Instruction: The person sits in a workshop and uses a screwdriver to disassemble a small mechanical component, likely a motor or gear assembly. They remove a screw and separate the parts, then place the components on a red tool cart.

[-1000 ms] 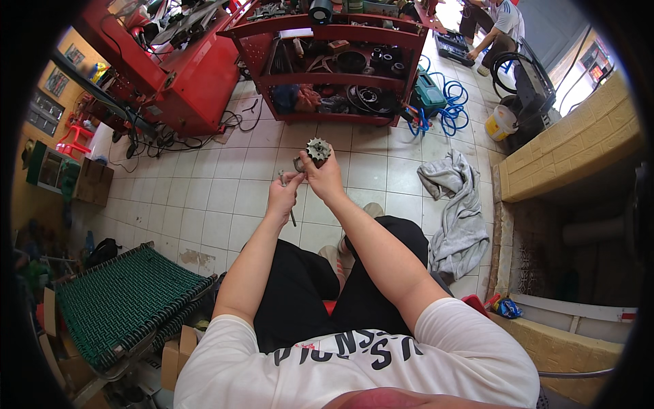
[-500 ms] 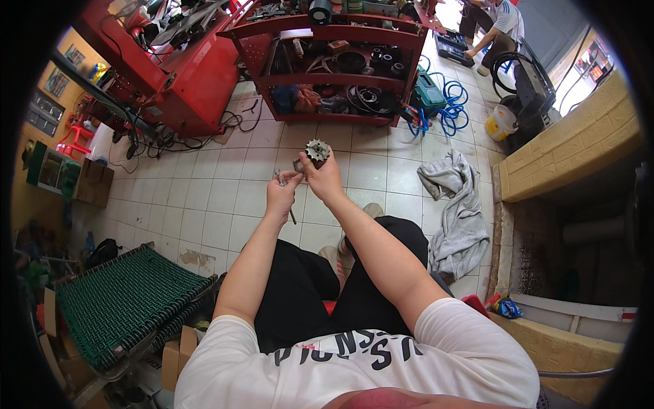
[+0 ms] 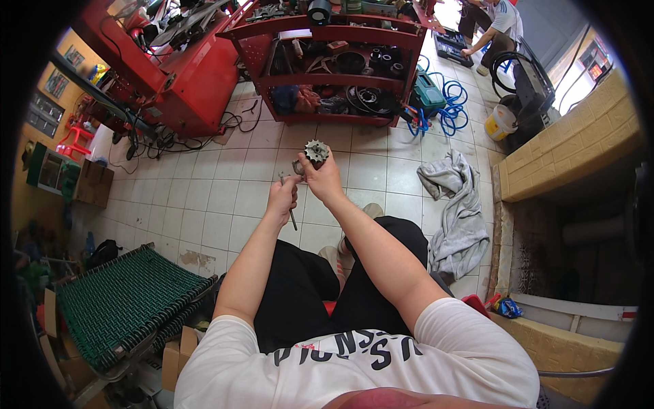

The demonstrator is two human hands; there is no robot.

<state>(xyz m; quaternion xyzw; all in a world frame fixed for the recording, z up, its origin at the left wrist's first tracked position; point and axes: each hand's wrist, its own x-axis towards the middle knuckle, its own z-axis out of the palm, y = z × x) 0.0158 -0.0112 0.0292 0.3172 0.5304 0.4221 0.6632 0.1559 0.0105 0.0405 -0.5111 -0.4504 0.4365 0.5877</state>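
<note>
My right hand (image 3: 323,178) is closed around a metal part with a small toothed sprocket (image 3: 316,151) at its upper end. A grey metal bracket-like piece (image 3: 298,166) sticks out on the left of that hand; whether it belongs to the same part I cannot tell. Close beside it, my left hand (image 3: 281,198) is closed on a thin metal rod-like tool (image 3: 293,219), whose lower end pokes out below the fingers. The left fingertips reach up to the right hand. Both hands are held out above the tiled floor, in front of my knees.
Ahead stands a red tool cart (image 3: 327,75) loaded with parts. Red machinery (image 3: 184,95) and cables are at far left. A grey cloth (image 3: 458,211), blue hose (image 3: 451,109) and white bucket (image 3: 501,123) lie rightward. A green woven seat (image 3: 129,300) is at left. Another person (image 3: 501,27) crouches far right.
My left hand has shifted slightly and its fingers have curled in more, while the tool has tilted a little. The sprocket part has barely moved.
</note>
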